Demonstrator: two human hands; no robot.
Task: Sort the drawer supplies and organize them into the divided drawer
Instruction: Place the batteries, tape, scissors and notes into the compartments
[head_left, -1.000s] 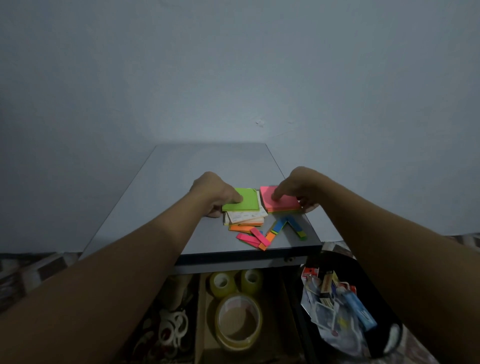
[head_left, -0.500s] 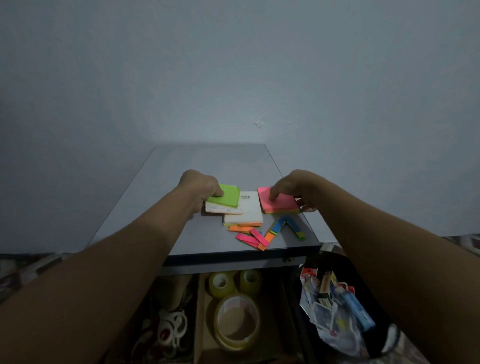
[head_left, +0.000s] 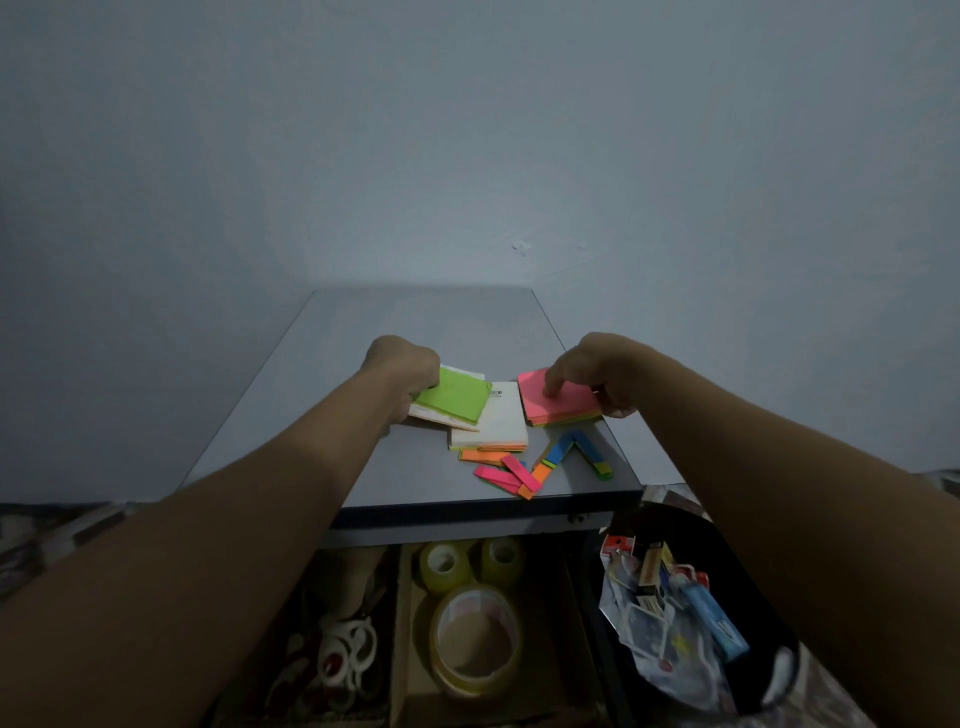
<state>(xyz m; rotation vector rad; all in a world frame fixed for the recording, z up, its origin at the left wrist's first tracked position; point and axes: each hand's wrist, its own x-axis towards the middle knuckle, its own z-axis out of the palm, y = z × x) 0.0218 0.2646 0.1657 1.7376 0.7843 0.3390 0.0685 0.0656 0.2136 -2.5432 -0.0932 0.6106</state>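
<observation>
Square green paper pad gripped, flat pink stack touched

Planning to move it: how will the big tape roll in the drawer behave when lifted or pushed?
The big tape roll lies flat, so a push probably slides it, not rolls it. Its thick ring looks stiff, likely keeping shape. Its glossy side may be slippery.

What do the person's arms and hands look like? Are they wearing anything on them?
The left arm and right arm are bare, with no sleeves in view. The left grip and right grip are plain bare hands: no gloves. No watch, bracelet or ring shows, though the light is dim, so something small could be missed.
</observation>
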